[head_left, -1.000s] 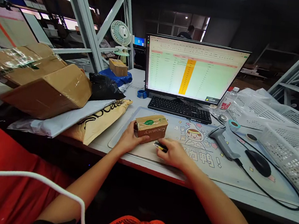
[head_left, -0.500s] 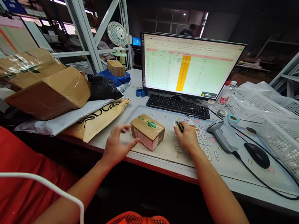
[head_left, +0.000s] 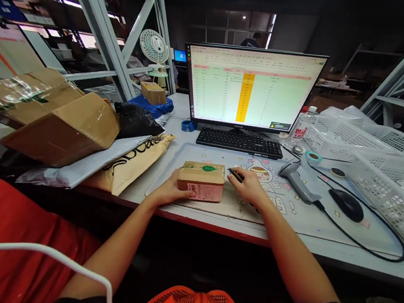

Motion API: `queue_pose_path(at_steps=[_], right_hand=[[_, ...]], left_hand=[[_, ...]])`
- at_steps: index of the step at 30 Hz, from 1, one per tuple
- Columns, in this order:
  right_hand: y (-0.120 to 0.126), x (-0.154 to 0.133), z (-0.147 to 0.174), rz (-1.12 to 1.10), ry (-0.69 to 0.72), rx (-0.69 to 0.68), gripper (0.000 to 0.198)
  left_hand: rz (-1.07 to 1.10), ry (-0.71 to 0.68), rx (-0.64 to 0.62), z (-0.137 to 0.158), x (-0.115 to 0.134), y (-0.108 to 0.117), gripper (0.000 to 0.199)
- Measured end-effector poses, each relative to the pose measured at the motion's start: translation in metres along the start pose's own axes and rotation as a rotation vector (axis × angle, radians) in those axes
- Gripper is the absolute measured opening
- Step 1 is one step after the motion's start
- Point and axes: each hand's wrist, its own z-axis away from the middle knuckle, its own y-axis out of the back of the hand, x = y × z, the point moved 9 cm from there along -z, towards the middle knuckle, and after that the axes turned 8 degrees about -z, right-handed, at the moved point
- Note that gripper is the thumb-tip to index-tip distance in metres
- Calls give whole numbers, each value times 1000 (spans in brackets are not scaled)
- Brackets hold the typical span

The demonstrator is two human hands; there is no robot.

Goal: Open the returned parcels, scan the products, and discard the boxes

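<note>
A small cardboard box [head_left: 202, 175] sits on the desk mat in front of me, taped along the top, with a green leaf mark and a pinkish label on its near side. My left hand [head_left: 171, 188] grips its left end, thumb on the label side, the other fingers partly hidden behind the box. In my right hand [head_left: 249, 186] is a slim black and yellow box cutter [head_left: 235, 175], pinched between the fingers. Its tip points at the box's upper right edge; whether it touches cannot be made out.
Behind the mat stand a keyboard [head_left: 239, 142] and a monitor [head_left: 215, 94]. A barcode scanner [head_left: 298, 182], a mouse [head_left: 346, 205] and white baskets [head_left: 384, 182] occupy the right. Larger cartons [head_left: 66, 126] and mailing bags [head_left: 138, 163] pile up at left.
My left hand has closed on the box, which has turned so its label side faces me. The right hand with the box cutter has moved slightly left, closer to the box.
</note>
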Motion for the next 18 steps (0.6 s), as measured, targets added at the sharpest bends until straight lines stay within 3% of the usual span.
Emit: queue_pose_path(at_steps=[4, 10, 18], right_hand=[[-4, -10, 2, -16, 23, -4, 29], [-7, -16, 5, 51, 60, -2, 24], [-3, -41, 11, 466, 29, -79, 18]], left_hand=[[-44, -49, 11, 1, 0, -1, 107], [-58, -99, -21, 2, 9, -5, 87], [-67, -83, -24, 1, 13, -9, 76]])
